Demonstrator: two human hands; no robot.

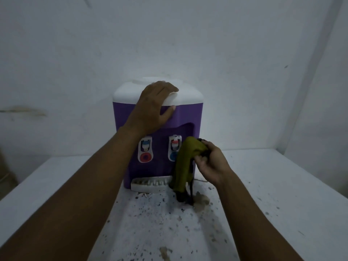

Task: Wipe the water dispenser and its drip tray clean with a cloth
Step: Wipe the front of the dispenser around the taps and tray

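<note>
Left grip (154, 102) spread flat on water dispenser (188, 117) top; right grip (211, 164) clutches olive cloth (183, 166), hiding right end of drip tray (148, 184)

A white counter (282, 185) fills the lower half of the view. Dark specks (150, 213) are scattered thickly down the counter's middle and thin out toward its right side. A brownish stain (202, 201) sits on the counter near its centre, and a second, smaller brown patch (165, 251) lies close to its near edge. A pale grey wall (169, 44) rises behind the counter's far edge. It carries a long dull smear (24, 111) above the counter's left end and a small dark mark (286, 66) above its right end. Beyond the counter's left edge, lower down, stands something brown, perhaps a cardboard box (7, 172).
</note>
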